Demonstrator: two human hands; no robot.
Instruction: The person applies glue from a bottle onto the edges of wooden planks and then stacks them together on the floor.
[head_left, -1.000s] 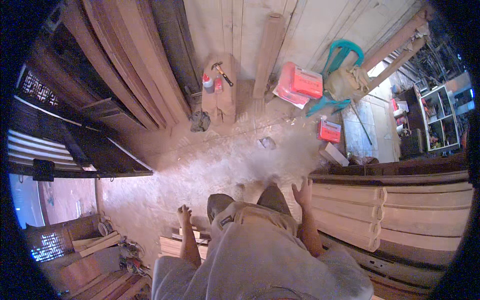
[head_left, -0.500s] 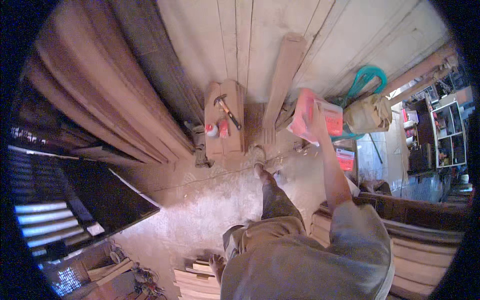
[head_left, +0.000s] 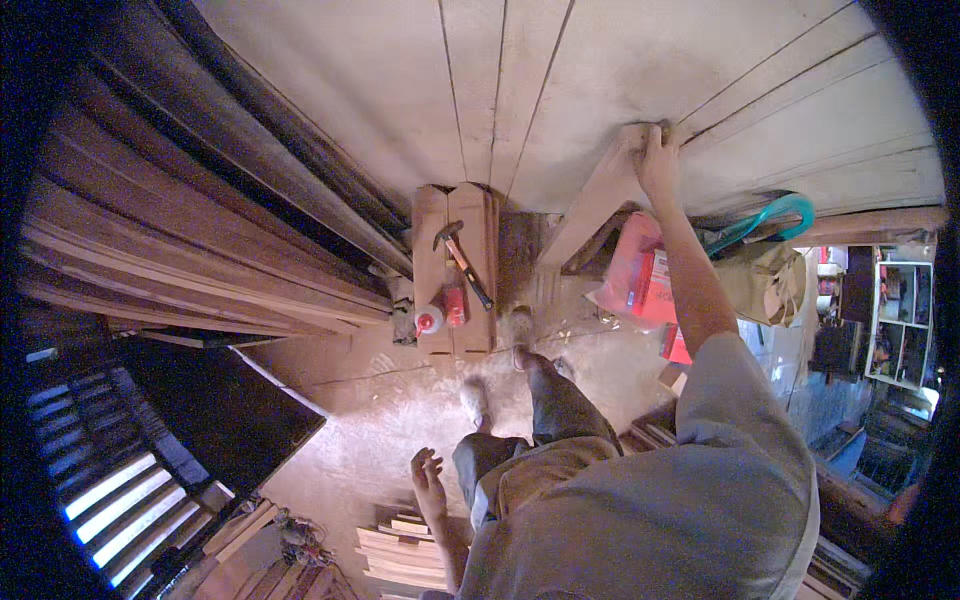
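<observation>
On the paired wooden boards point(head_left: 433, 225): hammer point(head_left: 467, 272), laid diagonally; red-capped bottle point(head_left: 429, 320), near the left edge; red packet point(head_left: 456, 306), between bottle and hammer handle. On the dusty floor point(head_left: 340, 400): leaning plank point(head_left: 594, 204), lower end down; small pale scraps point(head_left: 610, 322), scattered.

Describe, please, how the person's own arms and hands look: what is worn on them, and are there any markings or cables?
The right hand and left hand are bare, with no gloves visible. The right sleeve is grey, loose and short, leaving the forearm uncovered. The left forearm is uncovered too. I see no cables, watch or clear markings.
</observation>
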